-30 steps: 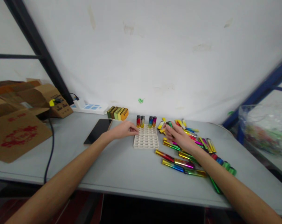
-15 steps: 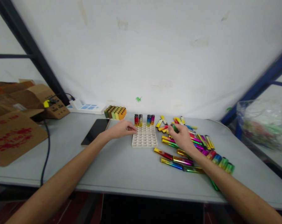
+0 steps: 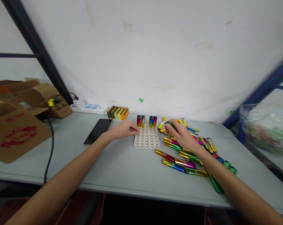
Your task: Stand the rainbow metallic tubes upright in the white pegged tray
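So the off-white, square-ish tray full of small round holes (image 3: 146, 141) sits mid-table, and along its back edge stand a few shiny dark-topped lighters in two little clusters, red and yellowish on the left (image 3: 139, 121), blue and purple on the right (image 3: 151, 122). The left hand (image 3: 123, 130) is at the tray's left edge with thumb and fingertips close together, but I can't tell if they're gripping anything. The right hand (image 3: 182, 136) is just right of the tray, fingers curled around a green lighter with a dark top (image 3: 169, 123), mostly hidden. Under and around that arm there's a messy spread of loose metallic lighters in gold, blue, red, green and purple (image 3: 174, 165). Behind and left of the tray is a tight block of matte green, brown, and yellow-orange lighters (image 3: 118, 113), then a flat black tablet-like slab (image 3: 98, 132), a white power strip with blue patches (image 3: 94, 108), and an open brown cardboard box with red print (image 3: 19, 136) beside a black cable (image 3: 52, 147). Far right, a clear plastic bag (image 3: 267, 134) with colourful bits inside. All that's around a grey table (image 3: 122, 175) against a scuffed white wall (image 3: 155, 47).
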The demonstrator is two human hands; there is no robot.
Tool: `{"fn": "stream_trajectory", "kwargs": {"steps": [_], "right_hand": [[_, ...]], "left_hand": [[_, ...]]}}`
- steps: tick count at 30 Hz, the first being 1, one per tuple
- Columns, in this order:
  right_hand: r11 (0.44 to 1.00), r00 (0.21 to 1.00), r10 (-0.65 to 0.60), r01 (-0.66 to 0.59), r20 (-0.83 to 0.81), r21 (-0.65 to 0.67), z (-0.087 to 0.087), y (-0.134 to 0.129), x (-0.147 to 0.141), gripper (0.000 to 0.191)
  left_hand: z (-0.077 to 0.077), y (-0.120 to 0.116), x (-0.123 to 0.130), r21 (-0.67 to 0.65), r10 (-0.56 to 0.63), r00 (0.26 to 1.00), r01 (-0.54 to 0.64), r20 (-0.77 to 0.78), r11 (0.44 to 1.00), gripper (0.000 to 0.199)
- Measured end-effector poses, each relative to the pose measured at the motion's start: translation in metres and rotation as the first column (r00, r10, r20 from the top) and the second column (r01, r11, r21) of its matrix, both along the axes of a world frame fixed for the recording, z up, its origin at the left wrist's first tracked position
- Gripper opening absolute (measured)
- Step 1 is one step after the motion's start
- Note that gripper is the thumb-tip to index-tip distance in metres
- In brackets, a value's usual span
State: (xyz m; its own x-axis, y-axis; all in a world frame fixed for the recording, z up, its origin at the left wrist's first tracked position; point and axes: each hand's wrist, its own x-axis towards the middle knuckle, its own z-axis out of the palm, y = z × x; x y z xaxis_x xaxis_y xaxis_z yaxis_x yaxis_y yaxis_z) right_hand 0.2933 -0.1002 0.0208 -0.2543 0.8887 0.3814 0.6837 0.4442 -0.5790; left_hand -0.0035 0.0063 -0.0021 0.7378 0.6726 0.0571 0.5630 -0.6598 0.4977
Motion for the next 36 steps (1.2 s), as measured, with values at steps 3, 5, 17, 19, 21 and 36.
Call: {"fn": "stream_trajectory", "kwargs": {"steps": [3, 5, 17, 19, 21, 36], "right_hand": [[0.993, 0.986, 0.042, -0.059, 0.159, 0.107, 0.011, 0.011, 0.0, 0.036], [0.993, 0.972, 0.028, -0.055, 0.233, 0.108, 0.015, 0.019, -0.001, 0.039], [0.996, 0.983, 0.067, -0.057, 0.173, -0.062, 0.007, 0.052, -0.022, 0.022], [0.993, 0.989, 0.07, -0.058, 0.126, -0.1, 0.006, 0.054, -0.025, 0.02], [0.993, 0.99, 0.071, -0.059, 0.125, -0.102, 0.005, 0.057, -0.026, 0.018], [0.927, 0.915, 0.191, -0.287, 0.354, 0.24, 0.006, 0.111, -0.04, 0.015]], "left_hand": [[-0.002, 0.001, -0.001, -0.007, -0.01, 1.0, 0.01, 0.014, 1.0, 0.03], [-0.002, 0.002, -0.001, -0.011, -0.008, 1.0, 0.008, 0.017, 1.0, 0.03], [-0.004, 0.002, 0.001, -0.029, 0.014, 1.0, -0.014, 0.024, 0.999, 0.026], [-0.004, 0.002, 0.001, -0.037, 0.016, 0.999, -0.015, 0.028, 0.999, 0.026], [-0.003, 0.001, 0.001, -0.041, 0.02, 0.999, -0.019, 0.029, 0.999, 0.026], [-0.003, 0.001, 0.001, -0.072, 0.033, 0.999, -0.03, 0.04, 0.997, 0.028]]}}
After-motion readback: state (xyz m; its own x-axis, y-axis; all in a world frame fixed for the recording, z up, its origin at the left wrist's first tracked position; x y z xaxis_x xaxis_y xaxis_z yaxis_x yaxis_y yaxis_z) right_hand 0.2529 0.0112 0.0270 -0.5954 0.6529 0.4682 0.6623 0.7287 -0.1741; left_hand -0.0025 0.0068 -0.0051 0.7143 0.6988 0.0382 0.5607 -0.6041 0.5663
